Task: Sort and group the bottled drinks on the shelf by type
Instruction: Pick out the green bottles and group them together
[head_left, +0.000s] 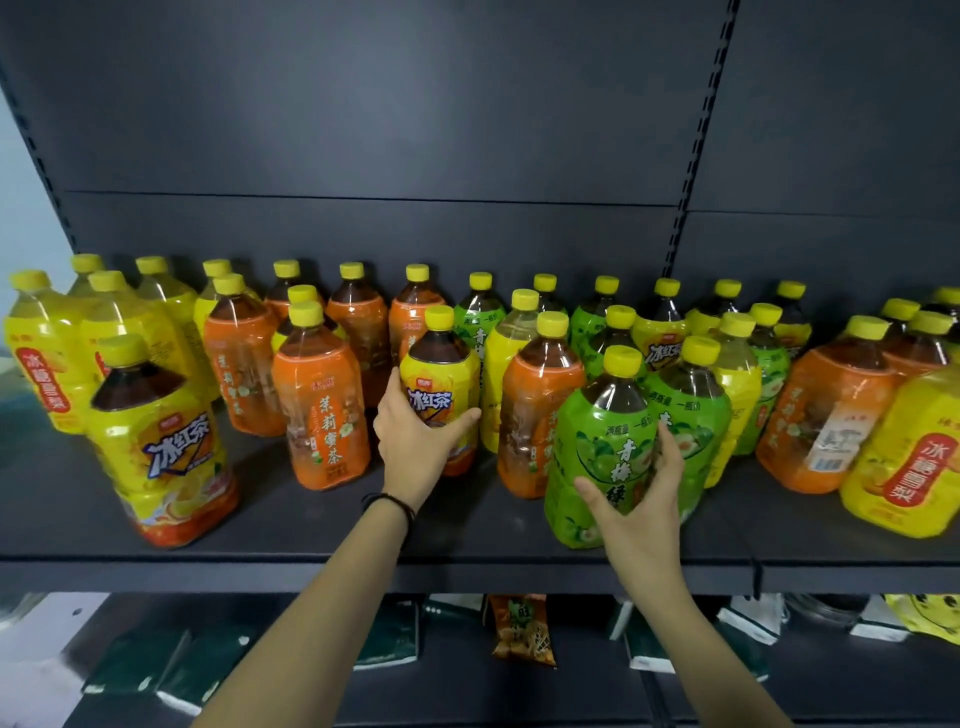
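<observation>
while both arms reach onto the shelf (311, 525), the left hand (415, 447) is curled round a yellow iced tea bottle (441, 374) mid-row, and the right hand (644, 493) grips a green plum tea bottle (592, 431) near the front edge. an orange bottle (524, 405) stands between them, with the flavours all mixed along the row.

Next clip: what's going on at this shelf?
A person is at a dark shelf of mixed bottled drinks. The left hand grips a yellow iced-tea bottle mid-shelf; the right hand holds a green-labelled bottle near the front edge. Orange, yellow and green bottles stand intermixed, so the sorting is not yet done.
</observation>
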